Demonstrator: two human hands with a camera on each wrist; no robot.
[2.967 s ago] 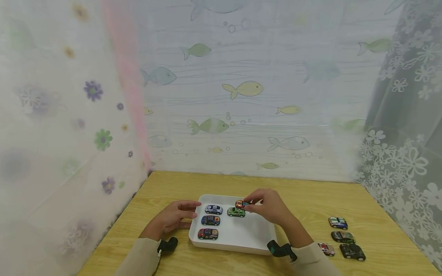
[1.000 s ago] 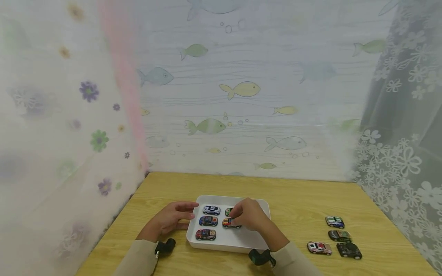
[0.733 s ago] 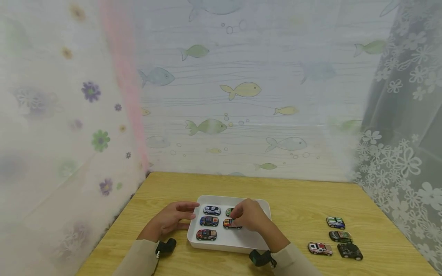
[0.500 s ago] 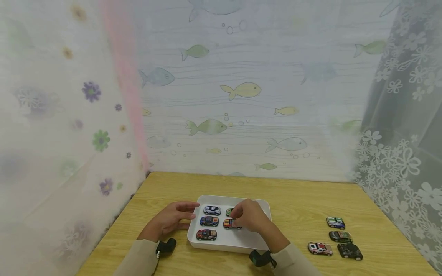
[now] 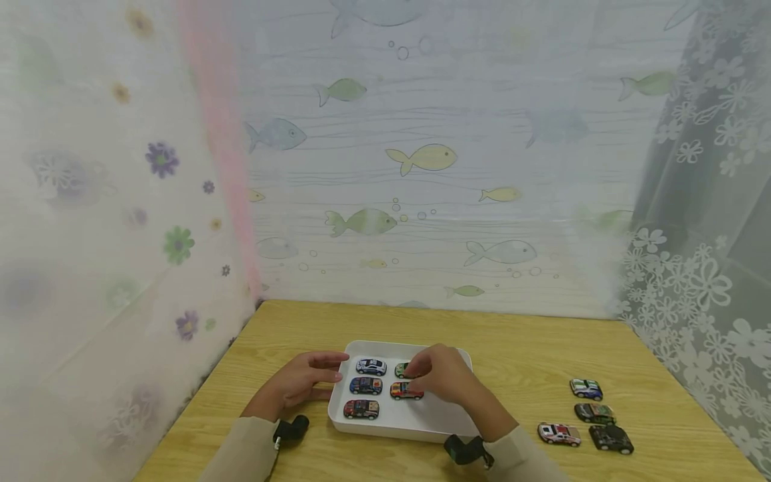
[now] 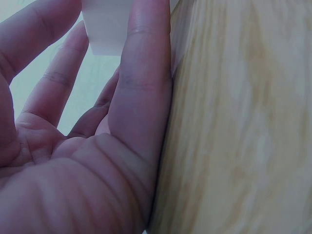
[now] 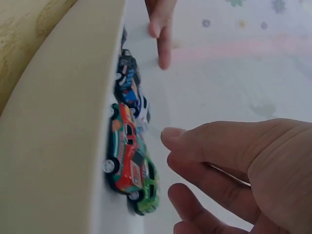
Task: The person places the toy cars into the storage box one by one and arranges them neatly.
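A white tray (image 5: 403,432) holds several small toy cars. Down its left side stand a white-and-blue car (image 5: 371,367), a blue car (image 5: 366,385) and a dark red car (image 5: 361,409). Beside them are a green car (image 5: 402,370), partly covered by my right hand, and a red-orange car (image 5: 407,391). My right hand (image 5: 444,375) hovers over the tray; in the right wrist view its loosely bent fingers are apart from the red-orange car (image 7: 127,156) and hold nothing. My left hand (image 5: 304,380) rests on the table with relaxed fingers at the tray's left wall (image 6: 105,29).
Right of the tray on the wooden table (image 5: 512,348) sit a green-white-blue car (image 5: 586,389), a dark green car (image 5: 594,412), a white-and-red car (image 5: 559,434) and a black car (image 5: 611,438). A fish-patterned curtain (image 5: 421,201) hangs behind the table.
The right hand carried the red-orange car from the tray's far side to below the green car and let go, then lifted slightly right. The left hand stays at the tray's left.
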